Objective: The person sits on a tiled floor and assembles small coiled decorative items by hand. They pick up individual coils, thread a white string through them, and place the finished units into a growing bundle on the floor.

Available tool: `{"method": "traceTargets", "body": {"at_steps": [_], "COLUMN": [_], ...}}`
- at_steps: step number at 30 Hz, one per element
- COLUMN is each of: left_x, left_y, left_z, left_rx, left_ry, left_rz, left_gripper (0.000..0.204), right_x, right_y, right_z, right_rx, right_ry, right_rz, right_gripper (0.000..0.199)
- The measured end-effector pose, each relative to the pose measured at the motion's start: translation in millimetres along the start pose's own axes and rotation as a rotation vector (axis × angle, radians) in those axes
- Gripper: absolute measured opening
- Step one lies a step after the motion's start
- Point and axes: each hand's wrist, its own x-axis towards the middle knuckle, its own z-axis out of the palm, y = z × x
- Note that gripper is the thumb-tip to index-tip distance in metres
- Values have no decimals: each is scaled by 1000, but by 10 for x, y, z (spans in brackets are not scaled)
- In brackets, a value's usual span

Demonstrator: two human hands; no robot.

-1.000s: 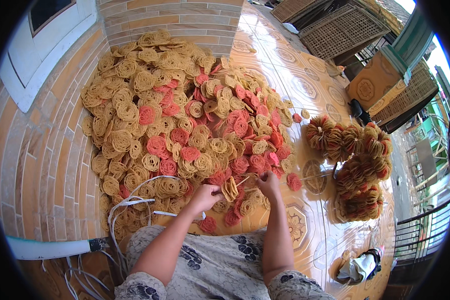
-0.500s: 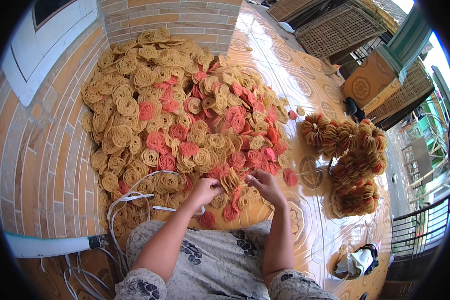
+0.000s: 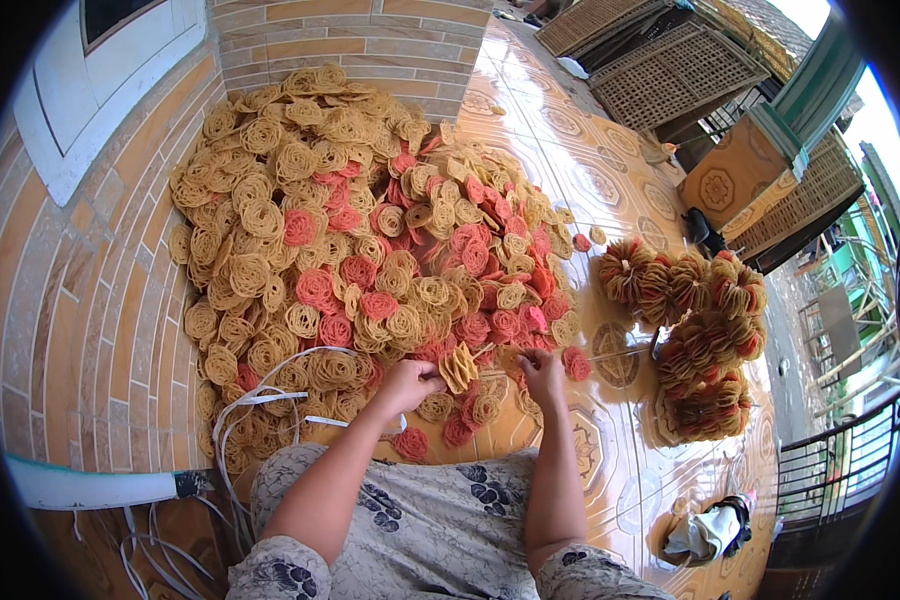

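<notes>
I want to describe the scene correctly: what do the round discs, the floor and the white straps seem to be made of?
The discs look like dried noodle-like crackers: thin looped strands, matte, tan or pink. The left hand holds a small stack of them. The floor looks like glazed ceramic tile: shiny, patterned, reflecting light. The white straps seem to be flat plastic, though that is uncertain.

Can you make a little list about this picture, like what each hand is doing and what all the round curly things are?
left hand: holds a small stack of yellow crackers
right hand: on the crackers at the pile's near edge
big pile: loose round lacy crackers, yellow and pink, against a brick wall
bundles: crackers bunched together, to the right on the tiled floor
white straps: looped by the left arm
</notes>
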Motion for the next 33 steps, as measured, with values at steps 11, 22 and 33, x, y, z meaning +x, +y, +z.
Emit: {"method": "traceTargets", "body": {"at_steps": [11,22,33], "left_x": [-93,-63,-88], "left_y": [234,128,226], "left_z": [-28,-2,-39], "left_rx": [75,80,126], "left_ry": [-72,-22,-69], "left_rz": [-61,-22,-35], "left_gripper": [29,30,30], "right_x": [-189,-318,-149], "right_y": [-410,-18,-296], "right_z": [17,58,-72], "right_rx": [411,-391,534], "right_ry": [-283,-445,-131], "right_rz": [-60,-272,99], "right_gripper": [18,42,15]}}
